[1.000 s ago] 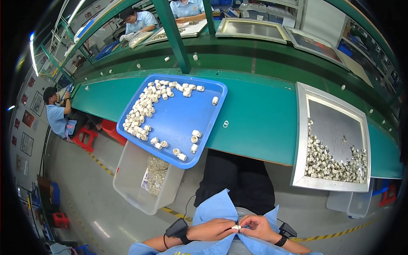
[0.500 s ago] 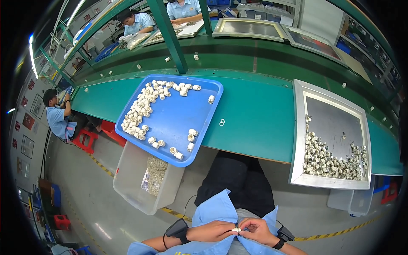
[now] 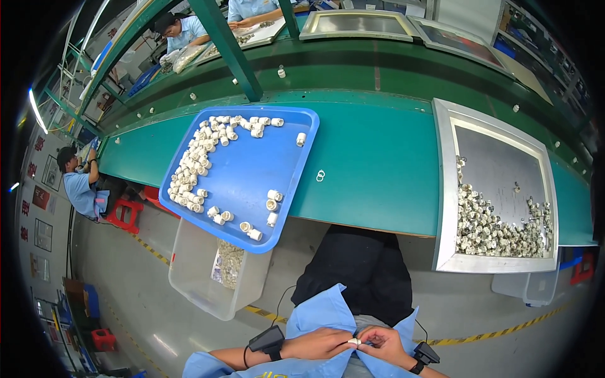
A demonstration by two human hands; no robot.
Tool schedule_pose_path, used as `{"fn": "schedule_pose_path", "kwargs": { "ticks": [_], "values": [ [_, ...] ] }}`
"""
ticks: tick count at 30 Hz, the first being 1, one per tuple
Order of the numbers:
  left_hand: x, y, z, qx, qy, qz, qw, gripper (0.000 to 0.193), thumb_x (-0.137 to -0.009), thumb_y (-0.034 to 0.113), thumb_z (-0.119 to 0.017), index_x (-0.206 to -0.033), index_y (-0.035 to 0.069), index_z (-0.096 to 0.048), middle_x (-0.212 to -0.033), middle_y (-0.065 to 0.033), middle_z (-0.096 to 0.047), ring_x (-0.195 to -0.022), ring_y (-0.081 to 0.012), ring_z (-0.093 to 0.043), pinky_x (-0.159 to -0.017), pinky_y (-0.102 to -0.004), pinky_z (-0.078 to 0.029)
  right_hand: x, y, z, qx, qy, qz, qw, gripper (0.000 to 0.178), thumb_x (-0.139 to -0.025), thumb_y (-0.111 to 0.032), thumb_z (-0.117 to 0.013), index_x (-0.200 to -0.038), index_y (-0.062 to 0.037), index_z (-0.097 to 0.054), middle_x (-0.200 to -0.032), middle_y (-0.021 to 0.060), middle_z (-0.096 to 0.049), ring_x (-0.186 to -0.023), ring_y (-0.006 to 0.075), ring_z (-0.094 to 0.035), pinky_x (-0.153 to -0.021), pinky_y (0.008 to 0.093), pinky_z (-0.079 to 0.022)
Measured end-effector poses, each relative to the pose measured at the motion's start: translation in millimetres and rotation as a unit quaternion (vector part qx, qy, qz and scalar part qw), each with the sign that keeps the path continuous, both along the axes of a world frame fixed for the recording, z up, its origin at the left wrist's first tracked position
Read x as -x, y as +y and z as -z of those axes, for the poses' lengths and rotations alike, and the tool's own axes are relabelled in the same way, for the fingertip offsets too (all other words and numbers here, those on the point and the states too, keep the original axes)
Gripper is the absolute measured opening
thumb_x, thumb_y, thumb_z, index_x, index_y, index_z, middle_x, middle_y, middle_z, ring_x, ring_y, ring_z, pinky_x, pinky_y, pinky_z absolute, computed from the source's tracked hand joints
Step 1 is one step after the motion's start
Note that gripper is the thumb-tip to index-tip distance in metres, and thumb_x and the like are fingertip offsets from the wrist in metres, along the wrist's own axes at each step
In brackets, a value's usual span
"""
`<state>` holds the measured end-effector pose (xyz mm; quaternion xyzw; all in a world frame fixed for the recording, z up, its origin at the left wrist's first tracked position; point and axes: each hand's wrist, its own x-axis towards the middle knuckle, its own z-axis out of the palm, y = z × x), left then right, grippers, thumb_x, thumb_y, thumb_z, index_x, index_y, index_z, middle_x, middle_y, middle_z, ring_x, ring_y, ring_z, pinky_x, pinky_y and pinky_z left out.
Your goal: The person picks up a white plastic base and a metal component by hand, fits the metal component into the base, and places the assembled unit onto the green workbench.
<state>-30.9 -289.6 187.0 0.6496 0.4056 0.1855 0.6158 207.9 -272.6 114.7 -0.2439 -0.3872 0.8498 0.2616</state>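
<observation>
Close to my body, my left hand (image 3: 324,343) and my right hand (image 3: 381,343) meet fingertip to fingertip. Between them is a small white cylindrical fitting (image 3: 355,341), pinched from both sides; the fingers cover most of it. On the bench ahead, a blue tray (image 3: 246,183) carries many similar white fittings (image 3: 196,160), heaped along its left side with a few at the near and right edges. To the right, a silver metal frame (image 3: 445,189) contains a pile of small white-and-metal parts (image 3: 491,230).
Two white rings (image 3: 321,176) lie on the green bench (image 3: 372,164) between tray and frame. A clear plastic bin (image 3: 189,264) sits below the tray. A green post (image 3: 227,50) rises behind it. Co-workers sit across the line and at the far left.
The whole view has shifted slightly, with the tray now further left. Both hands stay together on the small white fitting.
</observation>
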Motion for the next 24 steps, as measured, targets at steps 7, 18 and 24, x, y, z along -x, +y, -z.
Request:
{"fn": "schedule_pose_path", "kwargs": {
  "ticks": [7, 18, 24],
  "values": [
    [16.9, 14.0, 12.9, 0.022, 0.027, -0.031, 0.999, 0.028, -0.108, 0.026, -0.048, -0.102, 0.0, -0.054, -0.091, -0.019, -0.057, -0.086, -0.04, -0.056, -0.075, -0.0445, -0.046, 20.4, 12.6, 9.8, 0.025, -0.048, 0.027, 0.998, 0.016, -0.086, 0.013, -0.07, -0.101, 0.0065, -0.065, -0.111, 0.0136, -0.066, -0.103, 0.0174, -0.064, -0.09, 0.0298, -0.053],
    [41.8, 36.9, 64.9, 0.035, -0.111, 0.037, 0.992, 0.024, -0.107, 0.023, -0.048, -0.106, 0.001, -0.055, -0.093, -0.0186, -0.058, -0.087, -0.0401, -0.057, -0.076, -0.045, -0.046, 34.1, 46.5, 21.0, 0.015, -0.044, -0.021, 0.999, 0.016, -0.085, 0.011, -0.072, -0.099, 0.0073, -0.066, -0.107, 0.0144, -0.067, -0.1, 0.0184, -0.066, -0.09, 0.0306, -0.054],
    [28.3, 54.3, 90.1, 0.05, -0.04, -0.013, 0.998, 0.018, -0.103, 0.02, -0.055, -0.105, 0.002, -0.057, -0.09, -0.0186, -0.06, -0.084, -0.0404, -0.059, -0.074, -0.0464, -0.048, 25.5, 52.9, 51.3, 0.054, -0.101, 0.009, 0.993, 0.015, -0.087, 0.007, -0.073, -0.1, 0.0047, -0.067, -0.107, 0.0114, -0.067, -0.099, 0.0168, -0.066, -0.089, 0.0304, -0.055]
  ]
}}
